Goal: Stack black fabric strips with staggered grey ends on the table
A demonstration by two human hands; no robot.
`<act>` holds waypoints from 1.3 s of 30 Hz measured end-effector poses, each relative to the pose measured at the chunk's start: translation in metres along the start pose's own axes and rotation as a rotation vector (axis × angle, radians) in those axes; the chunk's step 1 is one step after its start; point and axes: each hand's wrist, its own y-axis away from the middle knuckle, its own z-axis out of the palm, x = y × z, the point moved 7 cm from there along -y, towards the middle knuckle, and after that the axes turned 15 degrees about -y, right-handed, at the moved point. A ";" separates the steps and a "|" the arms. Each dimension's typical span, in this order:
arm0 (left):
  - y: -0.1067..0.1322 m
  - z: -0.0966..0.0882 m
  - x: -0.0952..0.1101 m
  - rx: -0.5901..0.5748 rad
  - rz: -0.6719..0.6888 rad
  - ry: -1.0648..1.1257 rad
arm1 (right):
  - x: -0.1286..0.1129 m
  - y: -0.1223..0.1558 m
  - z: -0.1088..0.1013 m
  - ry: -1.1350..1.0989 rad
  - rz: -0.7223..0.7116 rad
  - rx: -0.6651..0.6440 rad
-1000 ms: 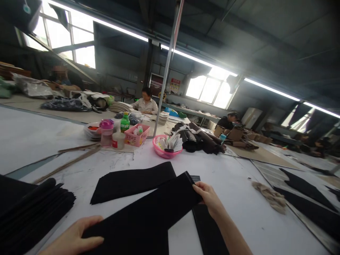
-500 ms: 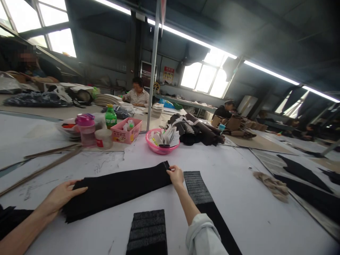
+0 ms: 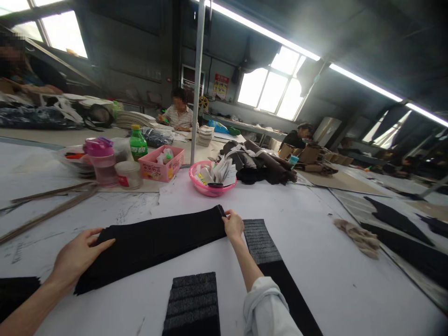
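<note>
A long stack of black fabric strips [image 3: 154, 242] lies across the white table [image 3: 315, 261] in front of me. My left hand [image 3: 79, 255] rests at its left end, fingers curled over the edge. My right hand [image 3: 233, 224] pinches the stack's right end. A second black strip [image 3: 269, 266] runs from beside my right hand toward me, under my white sleeve. A short dark grey ribbed piece [image 3: 194, 303] lies near the table's front edge.
Behind the stack stand a pink bowl of paper tags [image 3: 210, 179], a pink basket [image 3: 161, 163], a green bottle [image 3: 138, 143] and a pink-lidded cup [image 3: 101, 161]. A metal pole [image 3: 196, 84] rises there. Beige rag [image 3: 357, 238] and black pieces [image 3: 395, 217] lie right. Other people sit beyond.
A second ago I held a black strip lifted above the table; it now lies on the other strip as one stack. In the last half second both hands have stayed on its ends.
</note>
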 end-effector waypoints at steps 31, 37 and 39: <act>0.271 0.067 0.050 0.190 0.949 -0.107 | 0.104 0.287 -0.188 0.195 -0.172 -0.179; 0.339 0.067 0.091 0.130 1.163 -0.240 | 0.076 0.358 -0.146 0.071 -0.402 -0.355; 0.344 0.064 0.093 0.102 1.120 -0.268 | 0.065 0.377 -0.122 0.025 -0.535 -0.382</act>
